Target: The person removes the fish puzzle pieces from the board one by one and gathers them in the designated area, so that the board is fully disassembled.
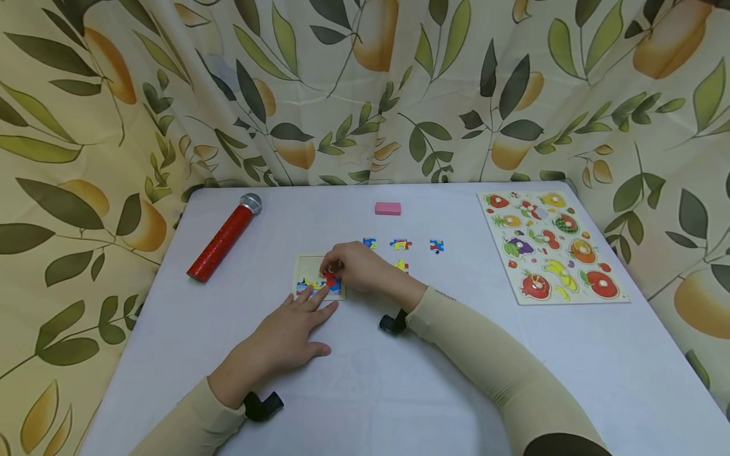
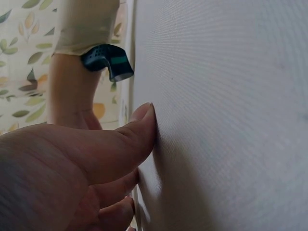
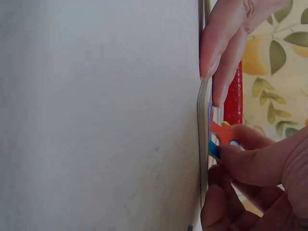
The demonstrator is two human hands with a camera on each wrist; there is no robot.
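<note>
A small jigsaw tray point(image 1: 308, 260) lies flat on the white table, with joined pieces point(image 1: 308, 286) along its lower part. My right hand point(image 1: 365, 269) is over the tray's right side. Between thumb and forefinger it pinches a red and blue jigsaw piece point(image 3: 222, 131), standing tilted against the tray's surface in the right wrist view. The left hand point(image 1: 285, 334) lies with straight fingers, their tips on the tray's lower edge and the thumb spread to the side. In the left wrist view, its thumb point(image 2: 130, 139) is close to the tablecloth.
Several loose jigsaw pieces point(image 1: 401, 244) lie right of the tray, partly behind my right hand. Behind them sits a pink block point(image 1: 388, 208). A red microphone point(image 1: 222, 240) lies at the left, and a fruit puzzle board point(image 1: 535, 256) at the right. A patterned curtain point(image 1: 353, 126) hangs behind.
</note>
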